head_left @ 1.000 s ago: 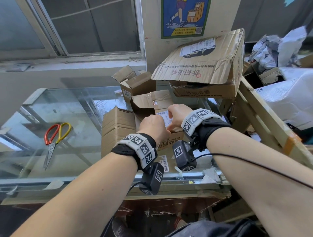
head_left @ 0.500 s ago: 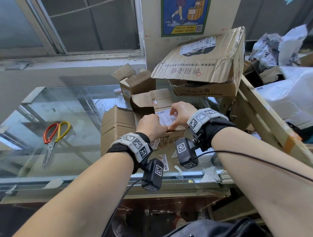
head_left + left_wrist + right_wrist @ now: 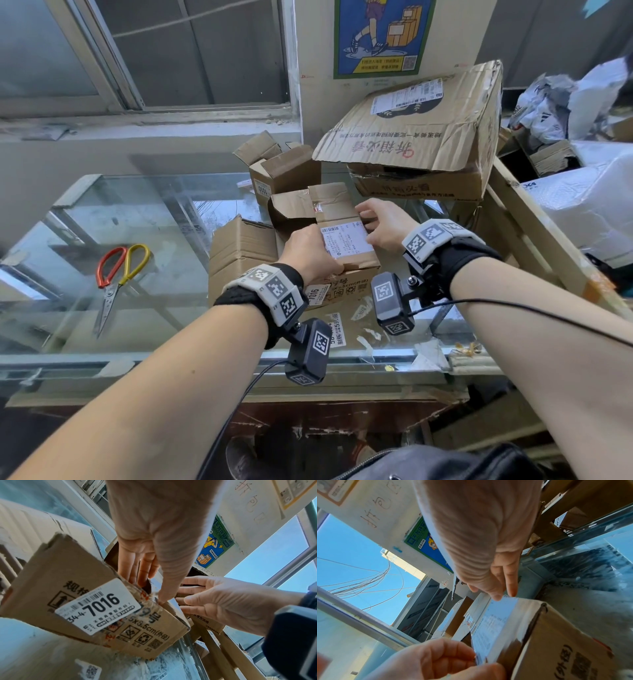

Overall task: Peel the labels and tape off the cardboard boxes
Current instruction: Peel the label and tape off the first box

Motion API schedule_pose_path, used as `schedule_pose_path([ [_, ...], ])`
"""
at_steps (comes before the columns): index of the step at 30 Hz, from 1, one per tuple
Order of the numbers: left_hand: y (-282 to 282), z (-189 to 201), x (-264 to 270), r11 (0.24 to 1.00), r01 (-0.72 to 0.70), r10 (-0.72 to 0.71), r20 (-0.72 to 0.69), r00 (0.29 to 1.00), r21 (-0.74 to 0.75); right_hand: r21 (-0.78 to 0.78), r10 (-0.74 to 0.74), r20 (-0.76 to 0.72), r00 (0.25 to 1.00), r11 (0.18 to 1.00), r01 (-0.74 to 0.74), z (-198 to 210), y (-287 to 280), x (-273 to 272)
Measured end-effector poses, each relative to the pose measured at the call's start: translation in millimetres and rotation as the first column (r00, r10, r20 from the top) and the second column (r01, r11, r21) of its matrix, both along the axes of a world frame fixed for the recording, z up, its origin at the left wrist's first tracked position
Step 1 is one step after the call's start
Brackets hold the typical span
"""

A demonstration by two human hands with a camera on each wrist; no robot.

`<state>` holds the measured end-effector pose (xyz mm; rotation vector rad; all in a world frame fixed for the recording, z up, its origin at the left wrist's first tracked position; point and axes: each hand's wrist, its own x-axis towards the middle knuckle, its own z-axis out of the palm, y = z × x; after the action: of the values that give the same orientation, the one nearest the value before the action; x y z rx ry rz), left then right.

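Glass counter (image 3: 144, 205): four boxes seemingly, one scissors (image 3: 116, 274).

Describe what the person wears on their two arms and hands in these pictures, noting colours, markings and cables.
Both forearms are bare, with no sleeves or gloves. Each wrist carries a black fabric band topped by a grey strap printed with black-and-white square tag markers; the right one matches. Below each wrist hangs a small black camera block bearing similar markers, the right block likewise. A thin black cable runs back from each.

Glass table (image 3: 144, 212) w/ boxes (image 3: 239, 253), scissors (image 3: 116, 277), label scraps (image 3: 337, 330)
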<state>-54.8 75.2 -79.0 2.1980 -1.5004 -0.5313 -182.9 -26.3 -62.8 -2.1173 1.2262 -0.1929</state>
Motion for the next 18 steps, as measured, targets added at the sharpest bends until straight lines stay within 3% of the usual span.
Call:
schedule_pose_path([
  [3,2.5,-1.6,2.5,1.000,0.012,-0.012,-0.001,1.000,0.019,-0.090,0.049,-0.100,0.994,0.994,-0.058,-0.1,4.6,3.2],
  [9,10.6,-1.7,14.9,0.989,0.105,-0.096,-0.088,0.991,0.107,-0.022,0.216,-0.364,0.906,0.970,-0.240,5.2,9.6,14.0],
  [12,13.2,-0.7,20.4,0.986,0.119,-0.102,-0.139,0.985,0.120,-0.021,0.218,-0.454,0.864,0.967,-0.255,3.4,8.0,18.4],
  [18,10.9,-1.0,22.7,0.980,0.137,-0.124,-0.092,0.988,0.145,-0.009,0.195,-0.524,0.829,0.972,-0.234,-3.1,9.5,26.1],
])
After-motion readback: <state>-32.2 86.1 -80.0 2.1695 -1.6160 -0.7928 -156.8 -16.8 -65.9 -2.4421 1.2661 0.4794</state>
